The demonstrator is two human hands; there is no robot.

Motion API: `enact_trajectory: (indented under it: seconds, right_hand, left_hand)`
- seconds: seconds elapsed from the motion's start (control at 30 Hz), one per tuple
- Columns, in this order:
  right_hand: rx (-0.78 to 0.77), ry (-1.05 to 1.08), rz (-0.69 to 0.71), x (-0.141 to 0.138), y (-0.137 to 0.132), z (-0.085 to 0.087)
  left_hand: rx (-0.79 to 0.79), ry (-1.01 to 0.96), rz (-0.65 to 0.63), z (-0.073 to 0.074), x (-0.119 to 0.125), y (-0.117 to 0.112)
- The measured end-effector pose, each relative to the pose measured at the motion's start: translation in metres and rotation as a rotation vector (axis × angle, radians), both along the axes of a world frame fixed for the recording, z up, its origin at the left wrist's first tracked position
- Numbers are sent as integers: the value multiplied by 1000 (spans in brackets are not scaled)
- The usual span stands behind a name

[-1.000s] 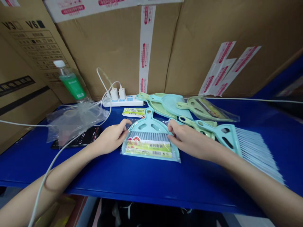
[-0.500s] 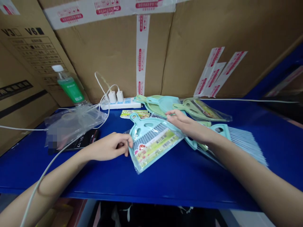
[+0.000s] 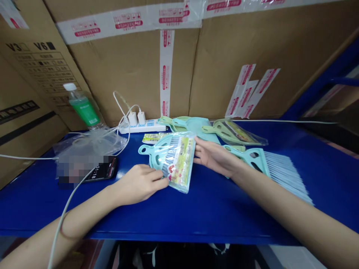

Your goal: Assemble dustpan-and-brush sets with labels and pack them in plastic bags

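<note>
A light-blue dustpan-and-brush set [image 3: 179,160] in a clear wrapper with a green and yellow label is tilted up between my hands. My left hand [image 3: 141,183] has its fingers closed on the lower left edge. On the right edge, my right hand [image 3: 211,153] grips with its fingertips, the thumb side hidden from me. Behind lie a blue dustpan [image 3: 198,125] and a green wrapped set [image 3: 232,132]. Partly under my right forearm is a blue brush [image 3: 259,160] with its pale bristles pointing right.
On the left are a clear plastic bag [image 3: 89,144], a phone [image 3: 105,170] and a leaning bottle [image 3: 85,108]. A power strip [image 3: 148,127] with two chargers stands before the cardboard boxes [image 3: 134,71]. A white cable [image 3: 67,203] passes over my left forearm.
The wrapped set has turned and lifted at its right side, its handle now pointing left. My left hand has closed on its lower edge, and my right hand has come down onto its right edge.
</note>
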State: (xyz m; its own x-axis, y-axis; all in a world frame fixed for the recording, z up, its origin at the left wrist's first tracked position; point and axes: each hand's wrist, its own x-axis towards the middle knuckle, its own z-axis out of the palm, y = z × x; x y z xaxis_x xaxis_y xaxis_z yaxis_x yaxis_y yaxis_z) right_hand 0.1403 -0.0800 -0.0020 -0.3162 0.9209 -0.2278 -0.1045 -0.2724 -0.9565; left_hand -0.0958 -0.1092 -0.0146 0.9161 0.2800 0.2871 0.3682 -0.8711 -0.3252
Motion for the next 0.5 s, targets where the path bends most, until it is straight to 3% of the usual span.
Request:
enact_trajectory:
  seconds: [0.2, 0.33, 0.5]
  right_hand:
    - [-17, 79, 140, -8, -31, -15]
    - [44, 61, 103, -6, -48, -24]
    - [127, 19, 1, 18, -49, -8]
  left_hand:
    - [130, -30, -67, -4, 6, -4]
    - [193, -78, -89, -3, 9, -7]
    - [206, -171, -51, 0, 7, -9]
